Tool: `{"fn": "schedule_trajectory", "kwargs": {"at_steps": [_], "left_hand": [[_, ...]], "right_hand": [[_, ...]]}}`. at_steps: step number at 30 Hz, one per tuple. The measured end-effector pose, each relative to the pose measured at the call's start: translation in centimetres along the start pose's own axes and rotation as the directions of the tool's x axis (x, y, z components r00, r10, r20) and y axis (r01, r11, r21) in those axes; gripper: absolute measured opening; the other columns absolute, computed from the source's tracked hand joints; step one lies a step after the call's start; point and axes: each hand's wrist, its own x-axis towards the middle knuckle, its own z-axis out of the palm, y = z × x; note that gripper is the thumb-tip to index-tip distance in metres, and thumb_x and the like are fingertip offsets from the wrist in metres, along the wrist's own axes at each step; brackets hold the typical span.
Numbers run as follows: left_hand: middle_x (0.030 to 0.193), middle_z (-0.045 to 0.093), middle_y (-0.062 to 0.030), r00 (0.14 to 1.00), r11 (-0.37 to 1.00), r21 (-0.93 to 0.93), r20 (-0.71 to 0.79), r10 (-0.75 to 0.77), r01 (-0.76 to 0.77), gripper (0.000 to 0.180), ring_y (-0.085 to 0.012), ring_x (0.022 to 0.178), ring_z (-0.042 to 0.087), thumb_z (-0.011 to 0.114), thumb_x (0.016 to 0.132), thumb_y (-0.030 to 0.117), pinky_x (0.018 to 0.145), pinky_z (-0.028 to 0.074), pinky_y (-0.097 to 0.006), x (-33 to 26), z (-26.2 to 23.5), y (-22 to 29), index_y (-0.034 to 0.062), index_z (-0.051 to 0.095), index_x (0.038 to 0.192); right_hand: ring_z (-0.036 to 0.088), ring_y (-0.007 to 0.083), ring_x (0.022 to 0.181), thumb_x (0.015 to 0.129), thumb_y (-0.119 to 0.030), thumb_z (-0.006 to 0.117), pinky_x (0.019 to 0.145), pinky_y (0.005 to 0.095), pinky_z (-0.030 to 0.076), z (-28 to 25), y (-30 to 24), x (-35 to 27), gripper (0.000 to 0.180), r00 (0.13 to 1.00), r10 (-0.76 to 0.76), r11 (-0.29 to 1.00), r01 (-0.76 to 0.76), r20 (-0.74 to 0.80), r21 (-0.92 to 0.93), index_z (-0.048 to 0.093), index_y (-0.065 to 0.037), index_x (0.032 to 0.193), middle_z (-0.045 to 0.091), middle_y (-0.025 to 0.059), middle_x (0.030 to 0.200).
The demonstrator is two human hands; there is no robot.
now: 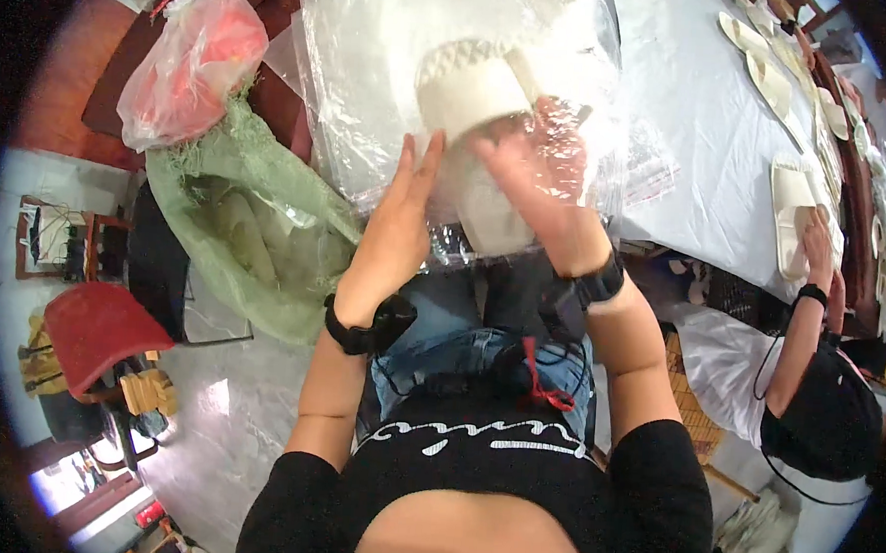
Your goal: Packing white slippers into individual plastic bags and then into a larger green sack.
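Cream slide slippers (472,96) with a braided band lie in front of me, in and among clear plastic bags. My left hand (398,224) is open, fingers stretched out flat along the left side of the slippers. My right hand (540,176) is under the clear plastic bag (594,174), beside the slipper strap, with thumb and fingers apart. Glare on the film partly hides its fingertips. A pale sole (491,219) shows between my hands near the table edge.
A green woven sack (267,202) with pale slippers inside sits at the left, beside a tied bag with red contents (204,59). More slippers (769,83) line the white-covered table (677,119) at right, where a co-worker's hand (817,246) touches one. A red chair (104,334) stands lower left.
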Motion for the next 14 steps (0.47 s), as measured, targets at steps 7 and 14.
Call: {"fn": "schedule_trajectory", "kwargs": {"at_steps": [7,14], "left_hand": [[0.141,0.02,-0.0327,0.999,0.993,-0.108,0.005,0.047,-0.046,0.082,-0.0464,0.128,0.027,0.036,0.069,-0.018,0.102,0.033,-0.043,0.6,0.3,-0.6,0.0168,0.024,0.143],[0.145,0.021,-0.025,0.986,0.959,-0.273,0.124,0.109,-0.071,0.074,-0.038,0.135,0.02,0.035,0.072,-0.012,0.109,0.022,-0.039,0.7,-0.4,0.3,0.0136,0.03,0.141]], "right_hand": [[0.045,0.0272,0.115,0.091,-0.016,0.044,0.099,0.0419,0.036,-3.6,-1.5,0.4,0.018,0.97,-0.019,0.978,-0.032,-0.242,-0.207,0.052,-0.003,0.099,0.053,0.013,0.114],[0.024,0.0343,0.133,0.09,-0.024,0.048,0.111,0.0507,0.017,-4.2,-2.4,4.3,0.038,0.932,-0.086,0.948,0.185,-0.352,0.259,0.043,-0.004,0.122,0.04,0.014,0.134]]}}
